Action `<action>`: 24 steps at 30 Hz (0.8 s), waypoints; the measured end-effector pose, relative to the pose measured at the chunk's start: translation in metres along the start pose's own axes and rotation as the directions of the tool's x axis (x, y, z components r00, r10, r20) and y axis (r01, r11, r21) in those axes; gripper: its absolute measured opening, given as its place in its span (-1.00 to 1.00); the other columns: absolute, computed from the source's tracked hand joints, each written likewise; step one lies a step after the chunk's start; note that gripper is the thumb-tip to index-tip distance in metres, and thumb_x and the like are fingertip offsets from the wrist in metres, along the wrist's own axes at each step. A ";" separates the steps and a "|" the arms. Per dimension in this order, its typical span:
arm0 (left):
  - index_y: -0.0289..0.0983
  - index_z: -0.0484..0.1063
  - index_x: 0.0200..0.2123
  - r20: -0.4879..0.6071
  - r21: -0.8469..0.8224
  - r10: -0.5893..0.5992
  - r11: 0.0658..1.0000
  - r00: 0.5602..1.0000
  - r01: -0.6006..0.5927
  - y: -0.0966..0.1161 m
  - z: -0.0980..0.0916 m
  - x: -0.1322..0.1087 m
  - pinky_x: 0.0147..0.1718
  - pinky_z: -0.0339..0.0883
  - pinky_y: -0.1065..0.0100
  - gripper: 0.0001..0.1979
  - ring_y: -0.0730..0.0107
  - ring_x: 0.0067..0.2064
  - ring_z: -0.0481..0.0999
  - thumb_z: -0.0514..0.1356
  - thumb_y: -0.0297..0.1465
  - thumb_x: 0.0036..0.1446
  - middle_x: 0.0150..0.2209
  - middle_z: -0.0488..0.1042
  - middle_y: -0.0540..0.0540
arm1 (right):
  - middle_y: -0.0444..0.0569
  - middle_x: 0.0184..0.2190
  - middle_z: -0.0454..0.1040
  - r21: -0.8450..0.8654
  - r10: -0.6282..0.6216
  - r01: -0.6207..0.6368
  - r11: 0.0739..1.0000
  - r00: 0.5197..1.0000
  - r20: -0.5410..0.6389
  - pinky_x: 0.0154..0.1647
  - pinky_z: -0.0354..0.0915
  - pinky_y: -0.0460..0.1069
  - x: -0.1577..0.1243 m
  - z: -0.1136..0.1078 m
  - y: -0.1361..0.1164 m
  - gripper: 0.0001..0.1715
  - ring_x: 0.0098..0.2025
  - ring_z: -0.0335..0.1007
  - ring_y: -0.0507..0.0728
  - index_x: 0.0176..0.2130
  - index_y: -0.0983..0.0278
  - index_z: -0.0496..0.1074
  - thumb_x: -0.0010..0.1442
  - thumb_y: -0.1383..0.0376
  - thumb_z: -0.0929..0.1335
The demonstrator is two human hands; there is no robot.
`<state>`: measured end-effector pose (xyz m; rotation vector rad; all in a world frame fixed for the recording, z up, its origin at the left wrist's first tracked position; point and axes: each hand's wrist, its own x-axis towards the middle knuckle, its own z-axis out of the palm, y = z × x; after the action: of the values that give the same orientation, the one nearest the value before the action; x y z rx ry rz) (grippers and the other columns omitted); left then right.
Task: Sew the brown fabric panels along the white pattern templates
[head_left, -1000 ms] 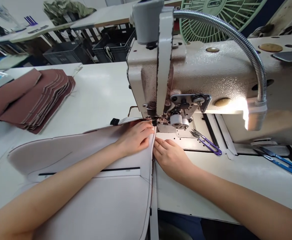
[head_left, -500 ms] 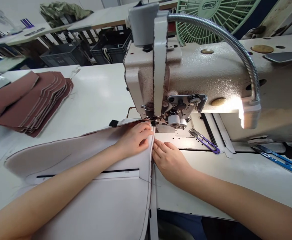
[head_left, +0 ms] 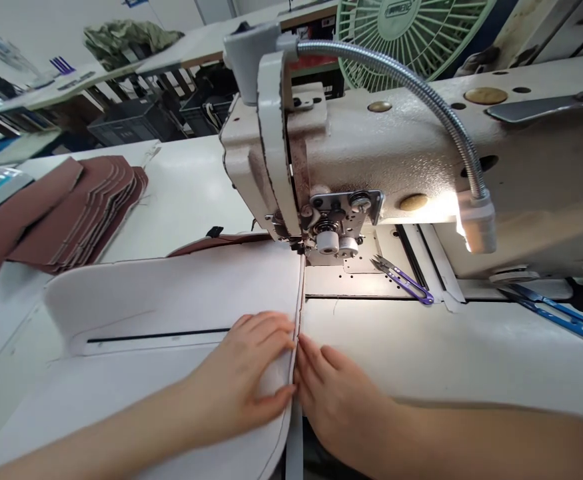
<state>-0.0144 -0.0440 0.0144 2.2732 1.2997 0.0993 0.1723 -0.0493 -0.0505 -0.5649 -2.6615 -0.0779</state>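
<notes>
A white padded fabric panel with piped, stitched edges lies on the table, its far right corner under the needle area of the sewing machine. My left hand rests on top of the panel, fingers and thumb apart, fingertips along the right edge. Across from it, my right hand holds that same edge between closed fingers; their tips are partly hidden. A black zipper-like strip runs across the panel, partly covered by my left hand. Brown fabric shows behind the panel's far edge.
Purple thread snips lie on the machine bed, blue-handled snips farther right. Stacked brown fabric pieces sit at the left. A lamp on a flexible metal neck lights the bed; a green fan stands behind.
Both hands have moved back toward me along the panel's right edge, away from the needle area. The panel's far part now lies flatter, and the camera view has shifted slightly.
</notes>
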 end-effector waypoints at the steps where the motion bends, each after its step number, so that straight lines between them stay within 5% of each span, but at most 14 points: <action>1: -0.25 0.34 -0.07 0.009 -0.007 -0.042 0.999 0.999 0.042 0.009 0.002 -0.006 0.07 0.23 0.05 -0.58 0.07 0.06 0.34 0.27 -0.28 -0.03 -0.01 0.41 -0.18 | 0.28 -0.12 0.53 0.013 -0.007 0.008 1.000 0.999 -0.033 -0.15 0.26 0.12 -0.003 -0.002 -0.005 -0.61 -0.02 0.42 0.34 -0.15 0.54 0.49 0.20 0.44 0.16; 5: -0.35 0.17 0.16 0.108 0.016 -0.175 0.985 0.979 0.174 0.029 0.009 -0.010 0.07 0.21 -0.10 -0.13 -0.09 0.08 0.26 0.35 -0.25 -0.26 0.05 0.33 -0.28 | 0.32 -0.11 0.52 0.037 -0.015 0.019 0.999 0.996 -0.092 -0.15 0.23 0.12 -0.008 -0.006 -0.006 -0.61 -0.02 0.43 0.34 -0.17 0.54 0.47 0.20 0.44 0.14; 9: -0.29 0.16 0.17 0.114 -0.102 -0.204 0.971 0.972 0.216 0.025 0.001 -0.007 0.16 0.18 0.02 -0.21 0.06 0.17 0.17 0.09 -0.56 -0.27 0.07 0.28 -0.20 | 0.31 -0.13 0.53 0.047 -0.016 0.023 0.999 0.989 -0.149 -0.18 0.23 0.11 -0.010 -0.004 -0.003 -0.60 -0.05 0.46 0.32 -0.10 0.50 0.44 0.21 0.45 0.14; 14: -0.14 0.25 0.09 0.210 -0.351 -0.217 0.894 0.953 0.281 0.021 -0.010 -0.005 -0.08 0.42 0.25 -0.35 0.28 -0.07 0.36 0.04 -0.56 -0.16 0.05 0.27 -0.11 | 0.30 -0.12 0.53 0.051 -0.046 0.050 0.997 0.996 -0.083 -0.21 0.24 0.12 -0.011 -0.005 -0.005 -0.61 -0.04 0.44 0.34 -0.14 0.51 0.46 0.19 0.46 0.15; 20: -0.29 0.19 0.13 0.200 -0.236 -0.231 0.932 0.952 0.276 0.027 0.006 -0.004 0.17 0.20 0.00 -0.22 0.00 0.18 0.12 0.20 -0.53 -0.29 0.11 0.18 -0.25 | 0.33 -0.11 0.52 0.030 -0.009 0.010 0.999 0.998 -0.060 -0.20 0.26 0.11 -0.009 -0.005 -0.002 -0.62 -0.03 0.43 0.35 -0.17 0.54 0.48 0.19 0.44 0.16; 24: -0.16 0.22 0.10 0.192 -0.300 -0.188 0.923 0.963 0.240 0.025 -0.003 -0.001 0.05 0.37 0.21 -0.23 0.23 0.04 0.32 0.03 -0.65 -0.30 0.10 0.23 -0.13 | 0.30 -0.11 0.52 0.047 -0.007 0.009 0.999 0.999 -0.052 -0.26 0.28 0.09 -0.007 -0.004 0.000 -0.61 -0.03 0.43 0.34 -0.14 0.54 0.47 0.18 0.46 0.16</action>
<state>0.0034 -0.0542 0.0287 1.8164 1.3311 0.0459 0.1798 -0.0526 -0.0498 -0.5297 -2.6078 -0.0317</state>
